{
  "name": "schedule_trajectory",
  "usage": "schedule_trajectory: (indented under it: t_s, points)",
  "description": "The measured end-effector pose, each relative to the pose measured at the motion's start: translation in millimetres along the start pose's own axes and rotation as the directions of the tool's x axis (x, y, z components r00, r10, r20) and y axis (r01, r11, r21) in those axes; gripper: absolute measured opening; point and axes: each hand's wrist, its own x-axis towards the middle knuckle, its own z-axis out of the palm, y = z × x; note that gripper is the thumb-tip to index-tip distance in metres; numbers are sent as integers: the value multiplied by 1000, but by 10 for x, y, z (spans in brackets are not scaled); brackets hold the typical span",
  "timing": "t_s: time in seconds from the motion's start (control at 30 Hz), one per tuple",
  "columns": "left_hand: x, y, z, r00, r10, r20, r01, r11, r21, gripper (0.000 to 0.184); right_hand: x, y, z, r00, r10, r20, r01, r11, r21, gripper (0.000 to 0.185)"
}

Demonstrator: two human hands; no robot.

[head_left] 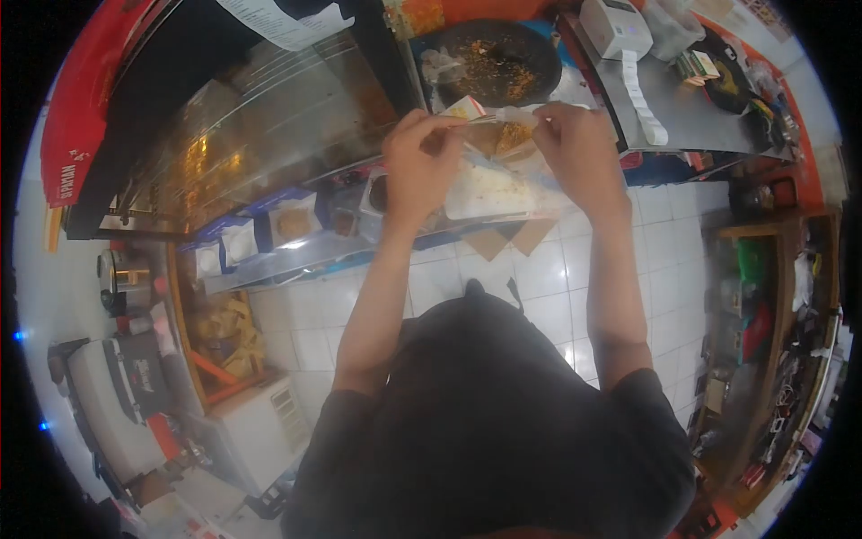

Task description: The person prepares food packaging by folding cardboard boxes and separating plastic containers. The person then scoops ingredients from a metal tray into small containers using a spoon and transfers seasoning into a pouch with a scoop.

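Observation:
Both of my hands are raised over the counter, holding a thin clear plastic bag (516,116) between them. The fingers of my left hand (424,162) are pinched at the bag's left end. At its right end, my right hand (576,153) grips the plastic with closed fingertips. Below the bag lies some yellowish-brown food (514,137), partly hidden by the plastic. A white board (485,196) rests beneath my hands. Just behind the bag is a small white and yellow packet (467,109).
A black pan (489,63) with food bits stands behind my hands. The glass display case (260,117) is at the left, above several small trays (294,223). A printer (616,29) with a paper strip sits back right. Wooden shelves (781,332) line the right side.

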Motion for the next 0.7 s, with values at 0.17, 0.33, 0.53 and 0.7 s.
schedule_trajectory:
  t_s: [0.17,0.33,0.53,0.7]
  points:
    - [-177,-98,-376,952,196,236,-119,944,-307,118,196,-383,-178,986,-102,131,77,980,183,15]
    - [-614,-199,-251,949,255,185,-246,967,-67,149,59,-776,-28,885,-388,258,287,890,355,20]
    - [-1423,-303,-701,983,-132,-129,92,956,-278,99,-71,-826,155,837,-168,521,-186,807,560,28]
    - [-2489,-793,-1429,961,-213,-176,254,934,252,77,166,689,1078,883,283,375,-403,865,298,26]
